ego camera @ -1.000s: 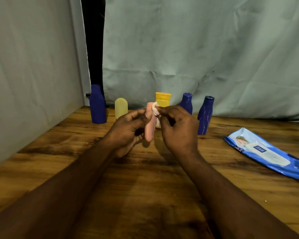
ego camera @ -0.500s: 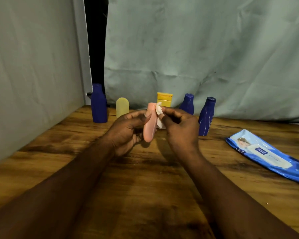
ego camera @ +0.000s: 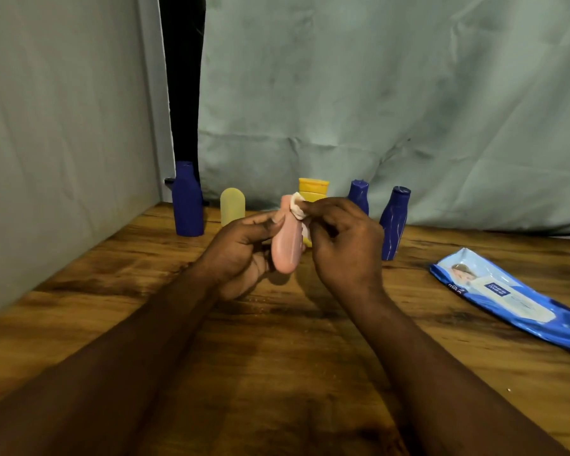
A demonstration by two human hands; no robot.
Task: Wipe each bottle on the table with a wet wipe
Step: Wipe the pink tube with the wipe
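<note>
My left hand (ego camera: 241, 255) grips a small pink bottle (ego camera: 287, 245) above the middle of the wooden table (ego camera: 277, 357). My right hand (ego camera: 343, 245) pinches a crumpled white wet wipe (ego camera: 297, 209) and presses it against the bottle's upper end. Behind them, along the back, stand a large dark blue bottle (ego camera: 187, 200), a pale yellow bottle (ego camera: 232, 206), a bright yellow bottle (ego camera: 313, 189) partly hidden by my hands, and two smaller dark blue bottles (ego camera: 358, 196) (ego camera: 395, 222).
A blue pack of wet wipes (ego camera: 507, 297) lies flat at the right side of the table. A pale wall (ego camera: 63, 143) runs along the left edge, and a light green cloth backdrop (ego camera: 392, 93) hangs behind the bottles.
Both hands have stayed close together with the pink bottle. The bottle has tilted a little and the wipe has shifted slightly at its upper end.
</note>
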